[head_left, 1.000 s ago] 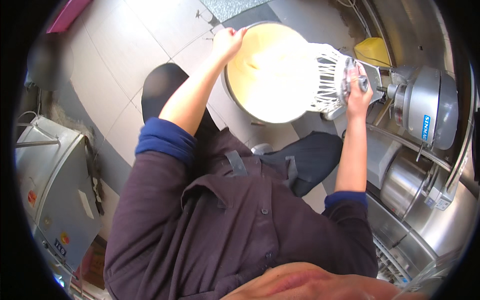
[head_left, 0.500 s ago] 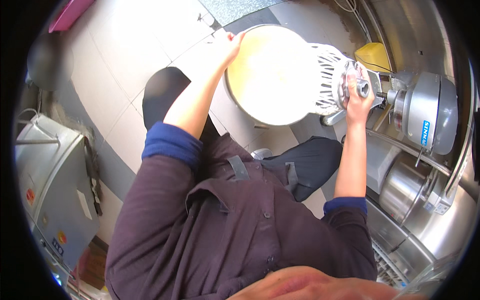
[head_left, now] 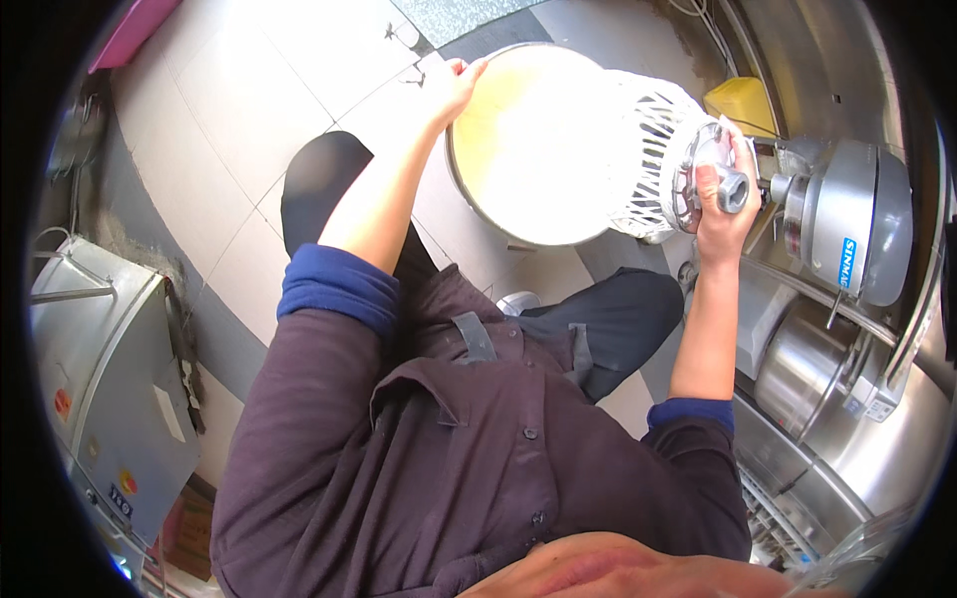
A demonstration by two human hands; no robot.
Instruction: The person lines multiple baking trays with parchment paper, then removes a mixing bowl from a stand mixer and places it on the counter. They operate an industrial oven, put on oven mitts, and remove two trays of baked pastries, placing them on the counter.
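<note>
— Fingers: how closed, and on what?

— On the right hand (head_left: 728,194), curled firmly round the metal hub of a white-coated wire whisk (head_left: 653,154), with thumb laid alongside the socket. On the left hand (head_left: 454,90), closed over the rim of a wide bowl (head_left: 455,174), at about the bowl's ten o'clock.

— Found where, bowl and whisk?

— See the bowl just past twelve o'clock, glaring too brightly inside to make out the contents. See the whisk between one and two, overlapping the bowl's right edge; cannot tell whether touching.

— Changed since a second ago?

— Yes: turned the socket more toward the camera and brought the hub slightly toward four o'clock. Kept the left hand and bowl nearly in place.

— And beneath, around?

— Look down on pale floor tiles (head_left: 224,149), crossed by dark grey strips. Toward half past two, note a grey mixer (head_left: 852,224); at half past three, a steel vessel (head_left: 802,374); beyond the whisk, a yellow container (head_left: 740,105); toward half past eight, a grey machine (head_left: 120,399); at twelve, a speckled mat (head_left: 464,18).
</note>
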